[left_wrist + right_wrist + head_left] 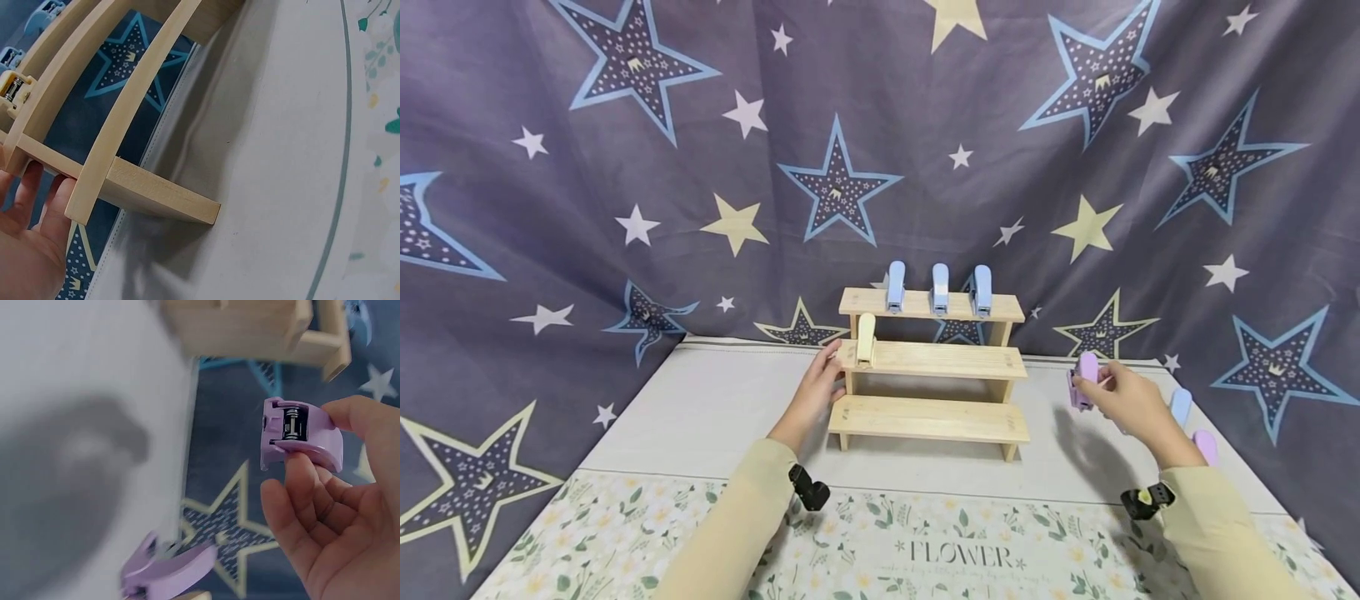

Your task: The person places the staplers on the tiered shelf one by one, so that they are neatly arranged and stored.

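A three-tier wooden display stand (929,421) stands in the middle of the table. My left hand (817,387) holds its left end at the middle tier, fingers around the side board (53,156) in the left wrist view. On the top tier are three light blue staplers (939,289) in a row. One cream stapler (866,340) sits at the left end of the middle tier. To the right of the stand, my right hand (1131,404) pinches a purple stapler (303,434) between thumb and fingers, raised above the table.
Beyond my right hand are another blue stapler (1181,405) and another purple stapler (1206,447), partly hidden by the hand and wrist. A star-patterned curtain (700,167) hangs behind the table. A floral cloth (925,542) covers the table's front.
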Demonstrator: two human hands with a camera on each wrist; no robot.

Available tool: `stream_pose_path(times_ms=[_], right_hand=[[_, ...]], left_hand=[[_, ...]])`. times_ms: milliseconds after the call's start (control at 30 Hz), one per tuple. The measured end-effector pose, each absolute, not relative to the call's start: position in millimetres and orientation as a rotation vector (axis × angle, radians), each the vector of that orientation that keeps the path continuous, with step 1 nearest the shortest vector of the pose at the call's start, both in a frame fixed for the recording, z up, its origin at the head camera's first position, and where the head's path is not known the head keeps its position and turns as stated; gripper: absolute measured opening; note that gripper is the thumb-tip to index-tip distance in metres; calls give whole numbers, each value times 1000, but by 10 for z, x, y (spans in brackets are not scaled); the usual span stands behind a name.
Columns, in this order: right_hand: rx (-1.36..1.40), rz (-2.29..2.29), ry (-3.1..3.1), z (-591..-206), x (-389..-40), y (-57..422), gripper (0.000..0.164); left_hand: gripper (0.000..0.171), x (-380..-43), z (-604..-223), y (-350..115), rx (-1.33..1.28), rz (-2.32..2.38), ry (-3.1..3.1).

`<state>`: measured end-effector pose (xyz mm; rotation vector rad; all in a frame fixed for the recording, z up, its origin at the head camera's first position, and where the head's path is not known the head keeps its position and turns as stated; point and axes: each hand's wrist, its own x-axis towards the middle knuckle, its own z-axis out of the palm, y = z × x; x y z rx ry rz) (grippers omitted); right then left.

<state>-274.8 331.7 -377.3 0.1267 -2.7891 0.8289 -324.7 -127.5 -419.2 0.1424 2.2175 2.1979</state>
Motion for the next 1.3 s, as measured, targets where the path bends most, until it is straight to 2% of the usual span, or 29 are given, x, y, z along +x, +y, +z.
stream_pose_path(times_ms=[500, 1300], right_hand=[[348, 839, -2653, -3421, -2769, 2604, 34], [478, 1109, -2617, -3618, -3165, 1473, 32]], left_hand=[[49, -3287, -4269, -1270, 137, 2214, 2222], [49, -3299, -4293, -1259, 120, 2198, 2273]])
